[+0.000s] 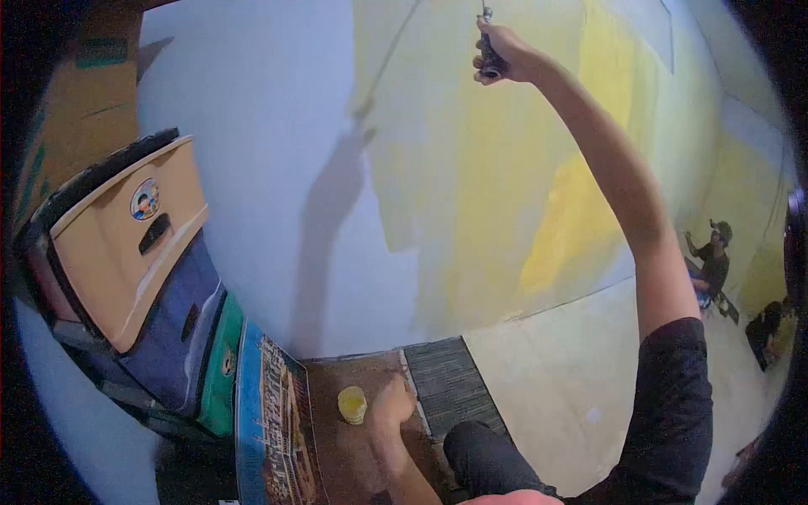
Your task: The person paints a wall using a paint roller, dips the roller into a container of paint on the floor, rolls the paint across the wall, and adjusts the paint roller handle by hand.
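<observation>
We log: wall before us | drawers at left, picture panel just right of them | cup on floor, beside left hand | handle in right hand | person far right

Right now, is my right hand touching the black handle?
Touching. The head view shows the right hand wrapped around the black handle.
</observation>
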### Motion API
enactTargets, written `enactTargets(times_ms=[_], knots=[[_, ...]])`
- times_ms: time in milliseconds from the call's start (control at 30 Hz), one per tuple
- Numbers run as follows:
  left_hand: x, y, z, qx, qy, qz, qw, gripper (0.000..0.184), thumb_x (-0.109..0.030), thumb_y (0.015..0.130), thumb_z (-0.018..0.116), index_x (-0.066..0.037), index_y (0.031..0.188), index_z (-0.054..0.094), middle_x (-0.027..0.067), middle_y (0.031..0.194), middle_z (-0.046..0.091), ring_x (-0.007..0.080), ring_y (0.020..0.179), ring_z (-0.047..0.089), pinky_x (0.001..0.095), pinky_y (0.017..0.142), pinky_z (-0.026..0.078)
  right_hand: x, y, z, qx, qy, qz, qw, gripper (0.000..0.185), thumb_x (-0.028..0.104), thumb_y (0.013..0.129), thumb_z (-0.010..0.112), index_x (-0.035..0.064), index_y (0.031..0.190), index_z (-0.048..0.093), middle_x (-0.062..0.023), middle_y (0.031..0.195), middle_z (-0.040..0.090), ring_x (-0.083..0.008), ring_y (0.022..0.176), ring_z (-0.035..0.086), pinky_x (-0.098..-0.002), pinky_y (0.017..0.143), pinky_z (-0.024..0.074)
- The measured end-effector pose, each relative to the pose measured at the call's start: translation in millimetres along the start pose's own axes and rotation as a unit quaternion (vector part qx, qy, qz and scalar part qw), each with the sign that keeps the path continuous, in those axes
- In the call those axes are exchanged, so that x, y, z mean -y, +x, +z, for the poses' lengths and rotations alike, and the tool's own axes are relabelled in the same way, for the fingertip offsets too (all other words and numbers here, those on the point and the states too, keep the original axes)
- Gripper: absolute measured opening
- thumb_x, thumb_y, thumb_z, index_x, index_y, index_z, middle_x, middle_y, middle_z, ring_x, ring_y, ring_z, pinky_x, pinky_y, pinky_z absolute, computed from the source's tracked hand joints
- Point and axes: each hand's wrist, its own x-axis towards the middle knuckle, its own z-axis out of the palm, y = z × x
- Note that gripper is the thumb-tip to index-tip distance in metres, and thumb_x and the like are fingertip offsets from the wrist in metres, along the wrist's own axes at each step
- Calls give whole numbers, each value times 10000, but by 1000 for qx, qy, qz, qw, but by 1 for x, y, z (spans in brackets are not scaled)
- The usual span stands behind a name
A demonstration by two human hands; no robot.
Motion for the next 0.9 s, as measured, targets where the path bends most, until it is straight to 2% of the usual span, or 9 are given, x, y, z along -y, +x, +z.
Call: enactTargets(times_ms=[133,167,200,500,567,600,700,800,900], knots=[[-21,-1,-7,19,-27,-3,999,290,-138,845,471,25,1078,528,255,1025,603,406,975,573,491,842,448,-52,12,22,-31,29,-22,999,463,507,932,400,45,899,394,-88,671,506,-247,530,562,-405,433,507],[-24,-5,-5,33,-20,-4,999,288,-140,851,465,25,1077,529,251,1030,603,404,977,573,488,837,449,-72,5,33,-37,12,-1,999,563,524,935,365,-30,1028,404,-167,921,495,-278,715,598,-475,533,549],[-27,-5,-4,43,-13,-5,999,285,-142,857,459,25,1076,531,247,1036,603,401,979,573,486,832,450,-88,-16,50,-46,24,22,998,457,523,929,394,71,864,386,-81,586,476,-250,490,558,-417,430,502],[-41,-26,-3,54,13,1,998,329,-235,892,406,13,1061,541,274,1096,577,405,1038,554,493,899,419,-436,-213,176,141,173,248,943,570,566,926,372,28,815,525,-79,633,554,-197,565,576,-361,567,476],[-43,-29,-5,43,28,-7,999,321,-226,893,405,0,1080,535,274,1092,577,405,1033,556,495,897,419,-510,-284,209,248,142,272,919,598,562,935,340,3,910,552,-107,784,606,-220,786,594,-381,728,459],[-46,-33,-3,36,34,-23,999,321,-219,892,406,-8,1099,530,273,1089,579,403,1029,559,494,894,421,-514,-318,225,226,74,239,942,637,569,937,311,48,683,575,-84,612,565,-184,586,555,-314,577,443],[-57,-40,10,-20,22,-33,999,319,-162,882,432,-18,1162,488,264,1109,565,409,1046,540,483,896,419,-488,-386,254,136,9,223,965,466,449,907,415,34,788,590,-120,679,591,-212,643,582,-325,631,464],[-70,-41,14,-46,11,-24,999,320,-158,884,438,-19,1169,479,256,1125,553,411,1061,524,481,905,412,-392,-403,265,-156,17,350,924,322,330,876,518,21,894,606,-156,746,617,-241,700,608,-336,685,484],[-89,-35,18,-73,-11,10,997,322,-155,885,444,-19,1176,469,249,1141,540,413,1077,508,478,915,404,-387,-391,265,-197,170,343,902,284,274,881,506,8,945,583,-142,836,610,-221,749,601,-337,713,480]])
